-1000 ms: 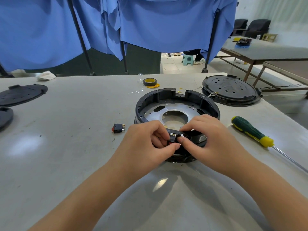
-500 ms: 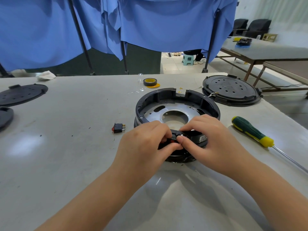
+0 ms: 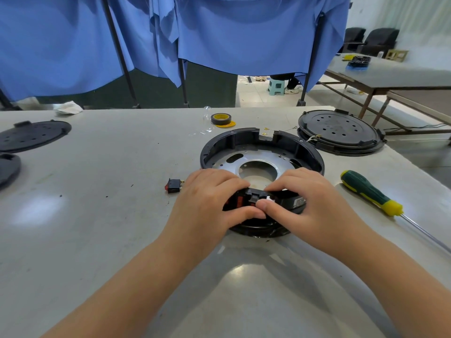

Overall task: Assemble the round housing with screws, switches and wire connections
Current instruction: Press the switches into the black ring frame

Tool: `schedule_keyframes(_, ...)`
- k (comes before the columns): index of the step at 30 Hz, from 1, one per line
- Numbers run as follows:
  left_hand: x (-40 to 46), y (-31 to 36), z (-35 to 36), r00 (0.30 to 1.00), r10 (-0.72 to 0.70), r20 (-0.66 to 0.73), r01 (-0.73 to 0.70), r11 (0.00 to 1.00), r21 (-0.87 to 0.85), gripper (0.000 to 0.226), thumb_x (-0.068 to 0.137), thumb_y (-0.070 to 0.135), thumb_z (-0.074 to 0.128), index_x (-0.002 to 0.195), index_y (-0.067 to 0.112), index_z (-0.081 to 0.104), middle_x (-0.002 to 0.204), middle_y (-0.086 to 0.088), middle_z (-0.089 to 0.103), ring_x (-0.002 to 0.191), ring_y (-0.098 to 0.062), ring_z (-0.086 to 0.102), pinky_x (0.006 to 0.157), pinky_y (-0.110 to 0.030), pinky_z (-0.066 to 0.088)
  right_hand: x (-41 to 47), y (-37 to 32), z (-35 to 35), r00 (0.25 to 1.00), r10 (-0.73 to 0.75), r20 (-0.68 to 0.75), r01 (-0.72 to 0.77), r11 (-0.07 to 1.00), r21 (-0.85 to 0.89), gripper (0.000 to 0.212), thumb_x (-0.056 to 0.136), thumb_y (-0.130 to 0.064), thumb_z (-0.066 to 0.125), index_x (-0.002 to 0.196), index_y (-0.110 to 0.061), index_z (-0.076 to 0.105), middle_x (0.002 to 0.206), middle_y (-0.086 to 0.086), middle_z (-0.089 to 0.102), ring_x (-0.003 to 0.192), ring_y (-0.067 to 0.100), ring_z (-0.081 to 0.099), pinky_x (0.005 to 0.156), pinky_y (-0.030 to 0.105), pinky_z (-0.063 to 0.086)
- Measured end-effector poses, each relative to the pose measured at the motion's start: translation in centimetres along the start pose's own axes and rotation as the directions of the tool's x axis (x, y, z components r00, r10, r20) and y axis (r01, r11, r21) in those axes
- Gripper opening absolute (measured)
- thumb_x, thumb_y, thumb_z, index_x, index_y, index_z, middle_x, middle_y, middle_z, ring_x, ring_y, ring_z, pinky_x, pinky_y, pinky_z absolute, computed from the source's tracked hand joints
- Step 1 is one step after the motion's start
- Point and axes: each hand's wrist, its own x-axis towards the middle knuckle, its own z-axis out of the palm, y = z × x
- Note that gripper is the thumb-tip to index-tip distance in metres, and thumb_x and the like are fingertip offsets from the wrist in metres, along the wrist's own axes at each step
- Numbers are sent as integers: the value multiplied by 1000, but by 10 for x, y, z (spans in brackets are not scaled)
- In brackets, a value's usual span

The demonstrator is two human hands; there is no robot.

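The round black housing (image 3: 246, 137) with a silver metal plate (image 3: 258, 157) inside lies in the middle of the grey table (image 3: 109, 228). Both my hands are at its near rim. My left hand (image 3: 207, 201) grips that rim, fingers over the top and thumb on the outer wall, where a red rocker switch (image 3: 240, 200) sits. My right hand (image 3: 307, 203) grips the rim beside it, its thumb tip touching the left thumb. A second black and red switch (image 3: 173, 185) lies loose on the table left of the housing.
A green and yellow screwdriver (image 3: 371, 192) lies right of the housing. A black round lid (image 3: 340, 131) with loose wires sits at the back right, a roll of tape (image 3: 220, 119) behind the housing, and two dark covers (image 3: 31, 135) at the far left. Blue cloth hangs behind the table.
My left fingers have moved from pinching the switch to lying over the rim. The switch now sits in the wall with its red face showing. Both thumbs press lower on the outer wall.
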Motion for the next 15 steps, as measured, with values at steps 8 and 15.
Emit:
schedule_keyframes(8,3,-5,-12,994,15,112,-4,995,-98,40,89,50,52,106,20,73,100,10,71,98,-10,62,88,-37,48,-1,-2,2,999,17,-37,-16,1000,24,24,80,-49,61,85,-27,69,78,-15,63,82,6,57,80,27,43)
schedule_keyframes(15,3,-7,-13,994,2,110,12,993,-120,29,88,37,60,106,19,75,100,10,72,98,-9,62,88,-38,48,-1,-3,4,998,28,-58,-26,999,37,27,79,-51,57,82,-27,69,75,-14,63,80,8,58,79,28,43)
